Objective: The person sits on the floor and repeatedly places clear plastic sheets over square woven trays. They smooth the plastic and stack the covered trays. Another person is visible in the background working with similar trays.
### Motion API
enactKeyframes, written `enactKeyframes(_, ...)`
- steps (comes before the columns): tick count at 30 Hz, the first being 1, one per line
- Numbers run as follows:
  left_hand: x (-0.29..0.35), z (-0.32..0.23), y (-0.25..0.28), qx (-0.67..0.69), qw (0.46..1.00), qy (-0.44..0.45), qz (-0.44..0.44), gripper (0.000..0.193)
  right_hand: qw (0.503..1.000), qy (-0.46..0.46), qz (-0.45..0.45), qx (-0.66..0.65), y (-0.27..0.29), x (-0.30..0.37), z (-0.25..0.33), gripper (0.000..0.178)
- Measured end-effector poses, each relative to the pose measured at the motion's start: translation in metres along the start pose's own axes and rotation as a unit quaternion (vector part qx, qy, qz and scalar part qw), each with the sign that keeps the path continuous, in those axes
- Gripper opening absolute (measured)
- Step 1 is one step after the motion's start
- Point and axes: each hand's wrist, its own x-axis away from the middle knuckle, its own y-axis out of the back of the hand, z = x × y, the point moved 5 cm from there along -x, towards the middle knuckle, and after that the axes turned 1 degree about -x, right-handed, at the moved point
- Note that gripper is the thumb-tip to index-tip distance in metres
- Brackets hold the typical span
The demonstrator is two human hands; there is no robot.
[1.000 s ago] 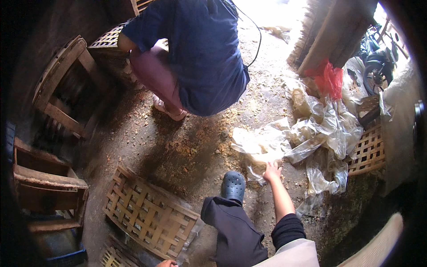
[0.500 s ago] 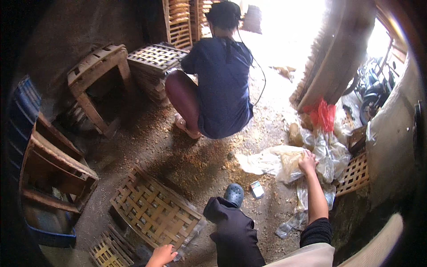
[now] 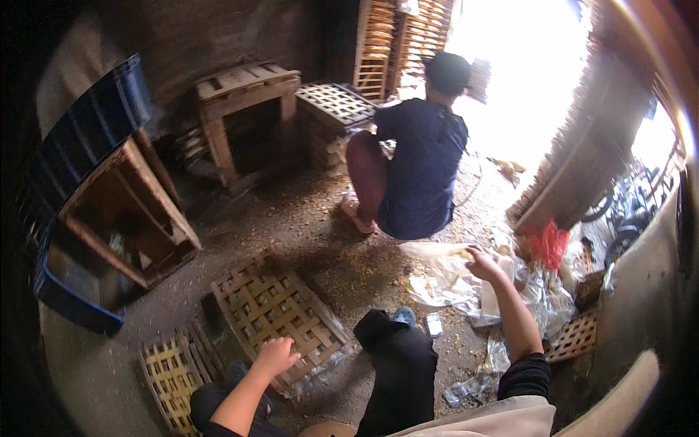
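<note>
My right hand (image 3: 483, 265) is closed on a crumpled clear plastic bag (image 3: 486, 293), lifting its upper edge from a heap of plastic on the ground. My left hand (image 3: 277, 357) is loosely open with nothing in it. It hovers by the near edge of a woven bamboo tray (image 3: 280, 313), one of a low stack; whether it touches the slats I cannot tell. Plastic shows beneath that stack. A red plastic bag (image 3: 547, 246) lies among the clear ones at the right.
Ahead, another person (image 3: 426, 160) squats facing away. A wooden stand (image 3: 247, 91), stacked trays (image 3: 338, 105) and a wooden box frame (image 3: 135, 218) line the left. A small pack (image 3: 435, 325) lies near my shoe (image 3: 403, 316). Debris covers the floor (image 3: 291, 218).
My view has swung left, so the scene sits further right. My left hand has come forward over the bamboo tray. My right hand has lifted part of the plastic bag.
</note>
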Motion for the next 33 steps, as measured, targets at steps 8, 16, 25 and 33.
enactKeyframes(8,0.028,0.048,0.043,0.225,0.962,0.119,-0.103,0.077,0.961,0.242,0.057,-0.118,-0.032,-0.019,0.308,0.046)
enactKeyframes(16,0.049,0.110,0.041,0.481,0.852,0.145,-0.147,0.075,0.849,0.207,0.220,-0.434,-0.095,-0.002,0.452,0.033)
enactKeyframes(25,0.090,0.198,0.024,0.378,0.768,0.250,-0.452,0.028,0.742,0.033,0.288,-0.604,-0.136,0.013,0.472,0.034)
enactKeyframes(33,0.121,0.200,0.063,0.371,0.742,0.215,-0.515,0.027,0.758,-0.021,0.233,-0.609,-0.219,0.003,0.433,0.025)
